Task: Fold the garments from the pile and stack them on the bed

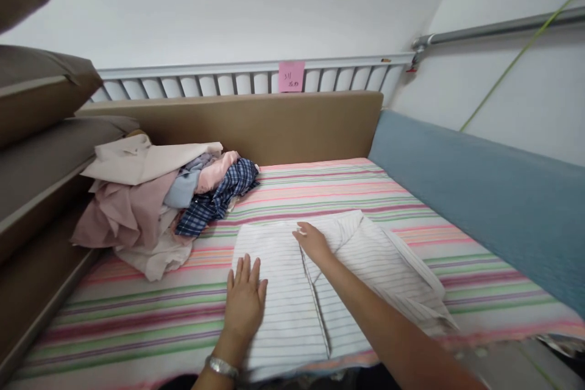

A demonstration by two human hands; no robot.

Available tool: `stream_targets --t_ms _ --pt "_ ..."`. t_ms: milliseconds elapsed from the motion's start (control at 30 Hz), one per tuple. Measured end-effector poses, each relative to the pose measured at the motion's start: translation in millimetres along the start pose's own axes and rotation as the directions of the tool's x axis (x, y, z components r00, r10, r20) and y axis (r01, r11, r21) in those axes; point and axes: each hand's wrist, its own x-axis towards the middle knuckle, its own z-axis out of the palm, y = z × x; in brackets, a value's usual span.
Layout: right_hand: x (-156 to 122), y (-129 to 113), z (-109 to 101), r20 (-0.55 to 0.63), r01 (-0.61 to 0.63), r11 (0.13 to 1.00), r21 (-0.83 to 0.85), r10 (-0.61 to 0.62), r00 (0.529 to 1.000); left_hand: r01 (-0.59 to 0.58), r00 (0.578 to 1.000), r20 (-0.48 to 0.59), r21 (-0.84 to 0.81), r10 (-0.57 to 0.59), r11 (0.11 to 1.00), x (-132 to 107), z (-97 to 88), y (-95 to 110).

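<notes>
A white shirt with thin dark stripes [283, 311] lies spread on the striped bed sheet [137, 323] in front of me. My left hand [245, 298] rests flat on the shirt's left part, fingers stretched out. My right hand [312, 241] reaches across to the shirt's far edge near the middle, its fingers lying on the cloth; whether they pinch the fabric I cannot tell. A watch is on my left wrist [222, 367].
A heap of clothes [155, 204], pink, cream, light blue and blue plaid, lies at the far left. Brown cushions [41, 134] are stacked on the left. A brown headboard [256, 122] stands behind, with a pink note [291, 76] on the rail. A blue pad [479, 195] lines the right wall.
</notes>
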Motion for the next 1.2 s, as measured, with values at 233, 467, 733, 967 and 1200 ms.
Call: stream_targets --t_ms 233,467,733,967,1200 --pt "14 -14 11 0.002 -0.038 0.998 0.056 0.038 0.999 0.016 0.997 -0.053 -0.482 -0.048 0.876 16 -13.1 6" --pt "-72 -32 30 0.113 0.537 0.843 0.039 -0.538 0.836 0.402 0.891 0.423 -0.903 -0.162 -0.148 47 -16.2 22" --pt "-87 -6 12 0.132 0.524 0.851 0.039 -0.524 0.841 0.405 0.807 0.499 -0.856 -0.314 -0.320 43 -24.3 22" --pt "-55 2 1 0.190 0.497 0.841 -0.214 -0.463 0.866 0.332 0.823 0.474 -0.849 -0.314 -0.411 48 -41.0 23" --pt "-49 -3 12 0.153 0.466 0.861 -0.206 -0.442 0.884 0.337 0.851 0.450 -0.863 -0.271 -0.376 48 -40.7 23"
